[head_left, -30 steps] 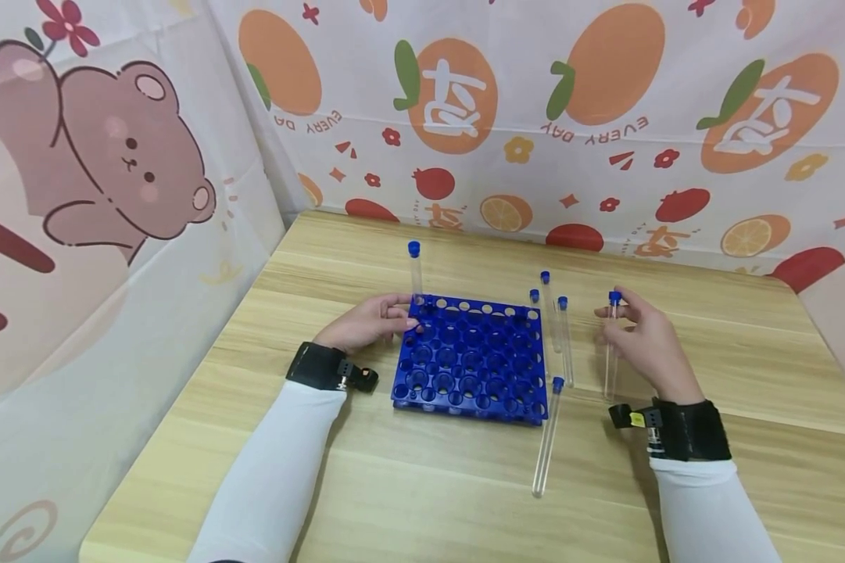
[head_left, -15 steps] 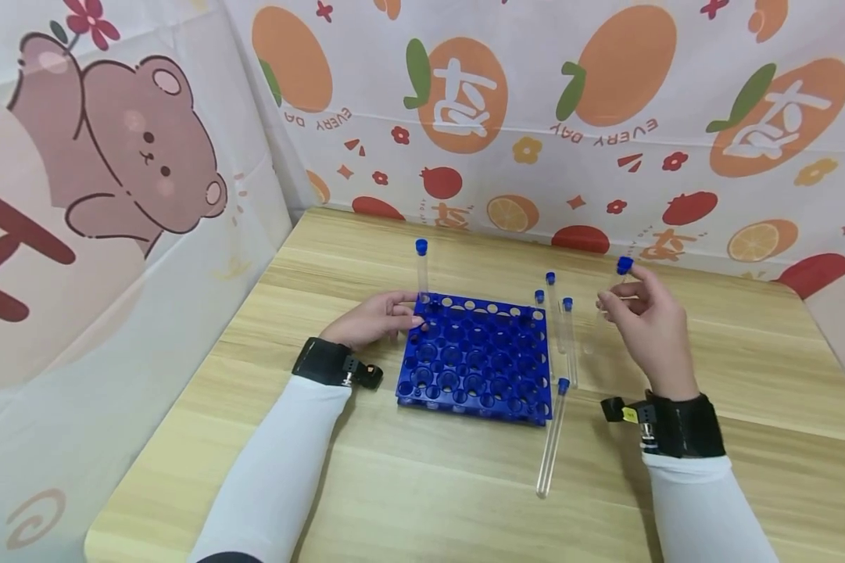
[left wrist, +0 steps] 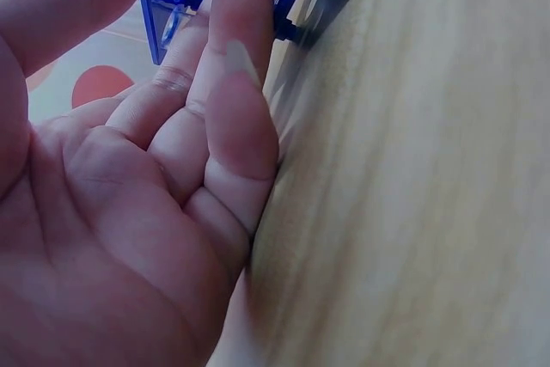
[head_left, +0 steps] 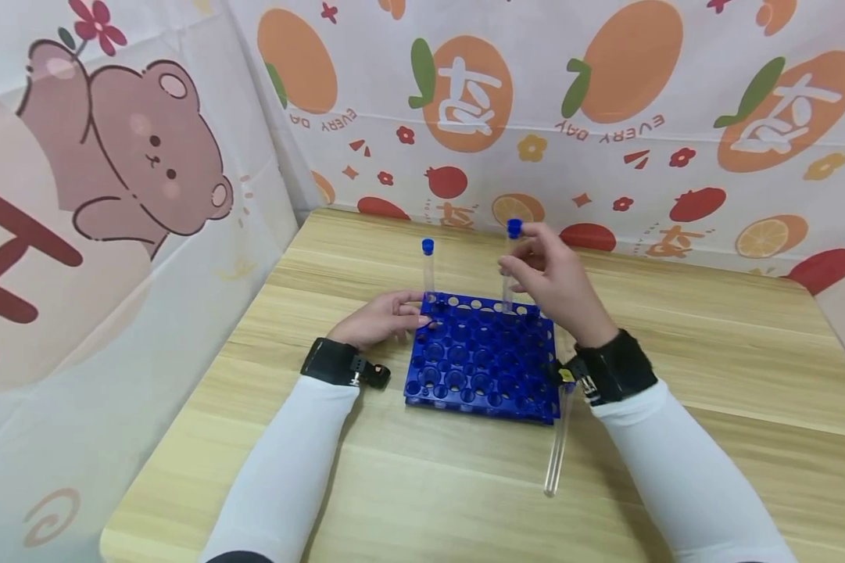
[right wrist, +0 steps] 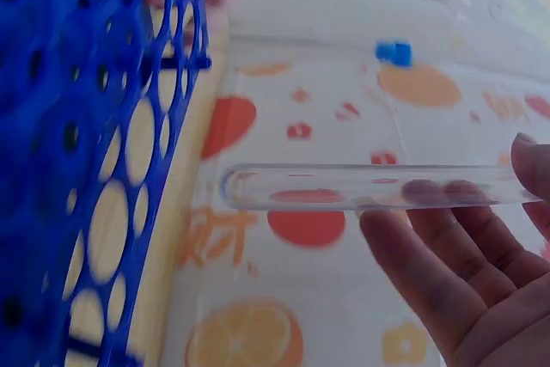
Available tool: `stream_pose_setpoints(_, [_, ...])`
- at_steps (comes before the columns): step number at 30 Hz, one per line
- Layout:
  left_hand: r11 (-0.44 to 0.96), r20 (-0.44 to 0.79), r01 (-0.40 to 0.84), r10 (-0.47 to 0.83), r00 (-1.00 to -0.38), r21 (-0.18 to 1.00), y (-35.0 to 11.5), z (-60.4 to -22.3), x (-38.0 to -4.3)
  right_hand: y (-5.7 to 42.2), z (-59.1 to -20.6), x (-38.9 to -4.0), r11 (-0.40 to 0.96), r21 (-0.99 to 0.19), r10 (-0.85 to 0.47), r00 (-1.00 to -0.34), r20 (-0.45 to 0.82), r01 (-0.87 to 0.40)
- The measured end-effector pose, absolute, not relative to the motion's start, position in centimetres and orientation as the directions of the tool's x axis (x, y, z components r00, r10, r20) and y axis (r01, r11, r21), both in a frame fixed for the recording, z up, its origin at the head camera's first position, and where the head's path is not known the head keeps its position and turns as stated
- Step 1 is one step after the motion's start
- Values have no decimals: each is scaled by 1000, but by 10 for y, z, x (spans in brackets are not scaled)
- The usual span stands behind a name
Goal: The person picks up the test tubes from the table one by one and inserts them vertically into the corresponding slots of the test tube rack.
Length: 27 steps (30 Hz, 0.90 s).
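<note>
A blue test tube rack (head_left: 470, 361) with many round holes stands on the table. My left hand (head_left: 378, 320) grips its left edge, thumb on the top plate and fingers between the plates, as the left wrist view shows. Over the back row, my right hand (head_left: 559, 285) pinches a clear test tube (head_left: 509, 270) with a blue cap, held near upright. In the right wrist view this tube's rounded end (right wrist: 236, 186) is apart from the rack's top plate. Another capped test tube (head_left: 428, 270) stands in the back left corner hole.
One more test tube (head_left: 554, 457) lies at the rack's right front corner, its cap partly covered by the right wrist strap (head_left: 614, 367). A printed curtain (head_left: 394, 94) hangs behind and left of the wooden table (head_left: 422, 485).
My right hand has lifted the test tube from right of the rack and carried it left over the back row. It now covers the tubes seen there earlier. My left hand keeps its grip.
</note>
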<state>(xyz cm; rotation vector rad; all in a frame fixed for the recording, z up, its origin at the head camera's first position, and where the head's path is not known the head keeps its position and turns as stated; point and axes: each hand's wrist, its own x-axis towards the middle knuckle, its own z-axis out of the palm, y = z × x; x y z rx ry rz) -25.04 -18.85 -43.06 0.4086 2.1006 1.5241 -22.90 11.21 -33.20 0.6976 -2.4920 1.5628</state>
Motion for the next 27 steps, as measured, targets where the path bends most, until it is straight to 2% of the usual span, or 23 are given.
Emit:
stream_pose_setpoints(10, [347, -224, -34, 523, -822, 937, -189, -430, -250, 68, -337, -253, 334, -862, -338, -902, 270, -383])
stream_pose_setpoints(22, [355, -227, -30, 528, -818, 934, -190, -429, -250, 54, -343, -254, 473, -774, -384, -889, 249, -421])
stream_pose_setpoints(27, [352, -231, -38, 527, -818, 935, -189, -430, -251, 52, -346, -255, 556, -742, -428, -895, 129, -373])
